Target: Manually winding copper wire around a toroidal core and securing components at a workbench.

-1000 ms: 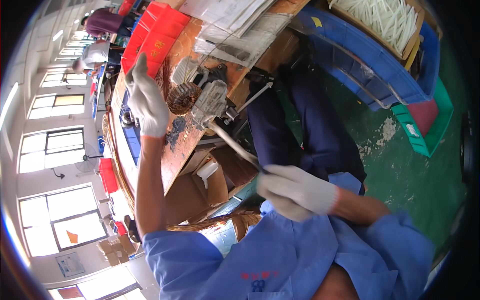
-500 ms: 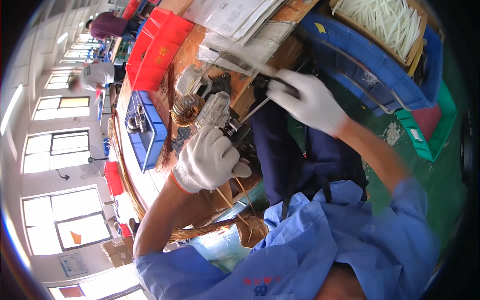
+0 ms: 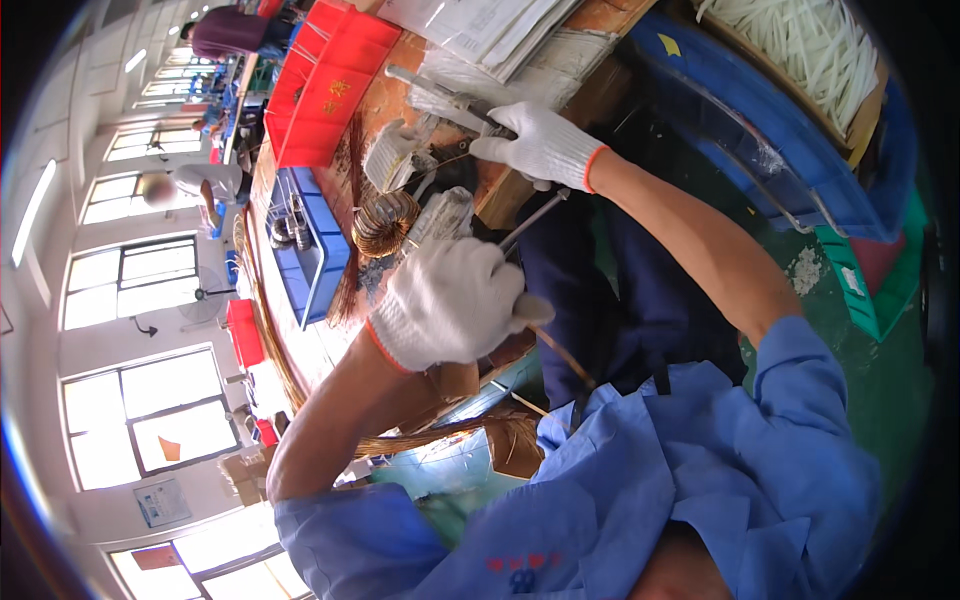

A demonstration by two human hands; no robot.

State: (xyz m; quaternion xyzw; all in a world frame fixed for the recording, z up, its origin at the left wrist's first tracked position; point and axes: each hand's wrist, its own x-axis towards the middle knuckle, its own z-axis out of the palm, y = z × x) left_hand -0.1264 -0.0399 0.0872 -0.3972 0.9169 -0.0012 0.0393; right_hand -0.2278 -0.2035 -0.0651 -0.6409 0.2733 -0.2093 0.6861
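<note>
In a white knit glove, my left hand (image 3: 455, 300) is closed, its thumb toward my lap. A thin copper-coloured wire (image 3: 568, 358) sticks out below that thumb. A ring-shaped coil of copper wire (image 3: 385, 222) sits just beyond the left hand, beside a white-wrapped block (image 3: 443, 215). Below the block a metal rod (image 3: 535, 217), like a vise handle, points toward my lap. My right hand (image 3: 545, 145), also gloved, has its fingers closed at the near end of a long grey tool (image 3: 432, 92) over the bench. The tool's exact kind is unclear.
A red bin (image 3: 325, 85) and a blue tray (image 3: 305, 250) with metal parts stand on the bench (image 3: 395, 110). Papers (image 3: 470, 30) lie at the far edge. On the right is a blue crate (image 3: 730, 120) with white strips (image 3: 800, 50). Long copper wires (image 3: 430, 442) run at lower left.
My right hand has moved left and away from me, carrying the long tool over the bench. My left hand has shifted right, and the wire below it has swung toward my lap.
</note>
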